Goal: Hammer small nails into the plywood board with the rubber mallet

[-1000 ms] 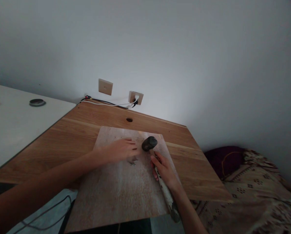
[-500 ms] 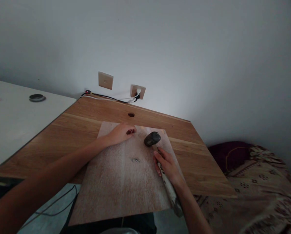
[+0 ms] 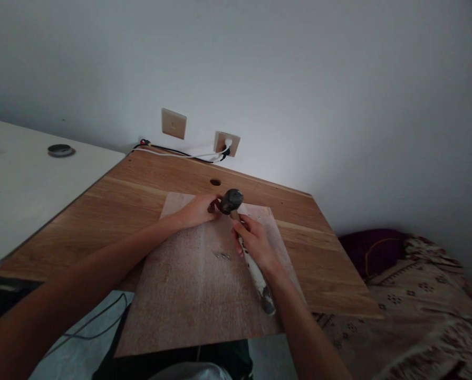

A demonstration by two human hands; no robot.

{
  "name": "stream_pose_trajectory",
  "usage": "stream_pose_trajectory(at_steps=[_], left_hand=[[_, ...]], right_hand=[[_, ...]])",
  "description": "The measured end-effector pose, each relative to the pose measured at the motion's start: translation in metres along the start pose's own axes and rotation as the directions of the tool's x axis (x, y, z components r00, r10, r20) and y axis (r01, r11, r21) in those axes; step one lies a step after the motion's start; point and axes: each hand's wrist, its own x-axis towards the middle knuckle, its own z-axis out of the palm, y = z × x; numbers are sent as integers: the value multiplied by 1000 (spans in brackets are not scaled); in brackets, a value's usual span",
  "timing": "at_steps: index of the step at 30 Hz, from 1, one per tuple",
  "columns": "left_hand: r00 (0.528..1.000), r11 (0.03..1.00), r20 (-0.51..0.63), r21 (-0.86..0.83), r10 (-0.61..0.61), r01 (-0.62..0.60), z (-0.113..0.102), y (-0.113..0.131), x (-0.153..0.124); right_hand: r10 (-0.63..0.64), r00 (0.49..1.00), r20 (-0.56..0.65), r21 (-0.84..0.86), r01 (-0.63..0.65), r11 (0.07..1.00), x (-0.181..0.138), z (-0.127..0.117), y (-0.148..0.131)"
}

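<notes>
My right hand (image 3: 254,244) is wrapped round the pale worn handle of a hammer (image 3: 253,269). The hammer's dark head (image 3: 231,200) hangs just above the far edge of a thin wooden board (image 3: 188,285). My left hand (image 3: 198,209) rests on that far edge with its fingertips pinched together right beside the hammer head. What the fingers pinch is too small to make out. A few small nails (image 3: 221,256) lie loose on the board near my right hand.
The board lies on a wooden desk (image 3: 141,190) with a cable hole (image 3: 215,182). A white table (image 3: 26,184) with a round dark lid (image 3: 61,150) stands to the left. Wall sockets and cables (image 3: 204,154) run behind. A patterned bed cover (image 3: 410,306) lies to the right.
My left hand left the loose nails and moved to the board's far edge, pinched. My right hand lifted the hammer and swung its head left, next to the left fingertips.
</notes>
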Motion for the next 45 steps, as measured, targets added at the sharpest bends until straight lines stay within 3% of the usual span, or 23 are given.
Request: stream_pose_trajectory(at_steps=[20,24,26,27,29,30,33,36,38,40,42,45], left_hand=[[1000,998,19,62,-9,8,1,-4,0],[997,966,13,247,70,-71,-14,18,-13],[974,905,107,361,199,-224,-20,36,-29],[941,860,194,388,276,-332,-21,47,-38],[830,726,377,415,411,-548,-17,66,-58],[796,657,424,458,432,-599,-13,74,-68],[747,459,461,594,478,-660,5,91,-90],[723,378,457,635,519,-673,15,94,-98],[723,396,444,624,530,-674,12,90,-94],[744,481,430,574,512,-663,3,81,-84],[800,635,389,487,458,-600,-10,68,-69],[951,888,161,343,264,-305,-25,43,-40]], right_hand=[[3,1000,-18,-42,-4,999,-7,7,2],[-7,1000,-24,-41,6,999,-16,-1,0],[1,1000,-23,-39,-2,999,-26,-7,2],[10,1000,-16,-40,-11,999,-31,-11,4],[34,999,5,-52,-34,998,-40,-16,9],[45,999,12,-59,-45,997,-43,-19,12],[64,998,6,-70,-64,996,-50,-21,18],[74,997,-11,-59,-75,995,-50,-21,20],[78,997,-13,-49,-79,996,-50,-21,21],[81,997,-12,-42,-81,996,-50,-21,23],[89,996,-14,-38,-89,995,-49,-21,24],[99,995,-7,-28,-99,995,-49,-22,25]])
